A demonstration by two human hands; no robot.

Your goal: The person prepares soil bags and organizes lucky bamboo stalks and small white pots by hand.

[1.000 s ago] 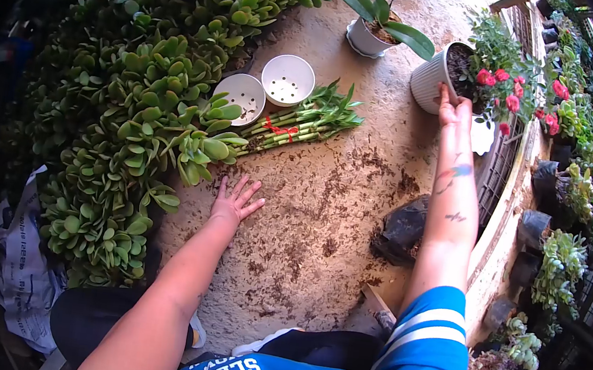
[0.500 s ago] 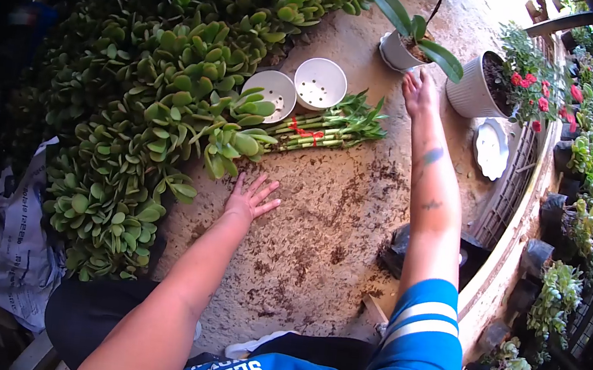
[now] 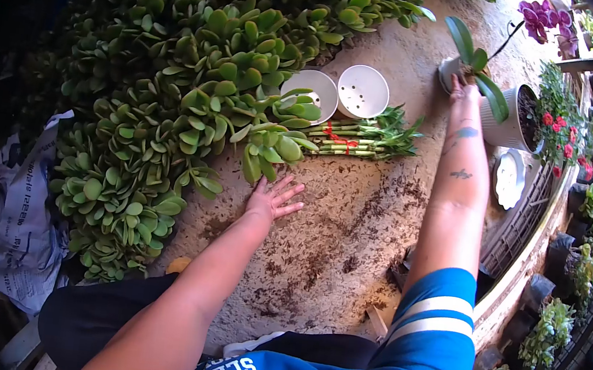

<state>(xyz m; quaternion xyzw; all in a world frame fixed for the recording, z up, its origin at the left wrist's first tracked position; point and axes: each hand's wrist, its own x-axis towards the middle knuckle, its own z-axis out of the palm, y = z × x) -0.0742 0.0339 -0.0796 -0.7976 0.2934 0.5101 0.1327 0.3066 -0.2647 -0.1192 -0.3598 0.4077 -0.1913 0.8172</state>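
Observation:
My left hand [image 3: 274, 198] rests on the soil-strewn ground with its fingers spread, holding nothing. Just above it hang the leaves of the jade plants [image 3: 271, 153]. My right arm is stretched far forward, and my right hand [image 3: 464, 91] is at the near side of a small white pot [image 3: 447, 73], its fingers against the wall and partly hidden. That pot bears an orchid [image 3: 495, 96] with broad green leaves and purple blooms. Between my hands lies a bundle of lucky bamboo stalks [image 3: 363, 147] tied with red ribbon, beside two white pots [image 3: 363, 92] with drain holes.
A ribbed white pot [image 3: 497, 124] with red flowers stands right of my right hand. Below it lies a white scalloped saucer [image 3: 508, 180]. Wire racking [image 3: 526, 226] and bagged succulents [image 3: 547, 334] line the right edge. A printed plastic sack [image 3: 18, 219] lies at left.
The view has shifted, so most things appear farther right. My right hand has come up against the orchid pot and the purple blooms are now visible. My left hand stays spread on the ground.

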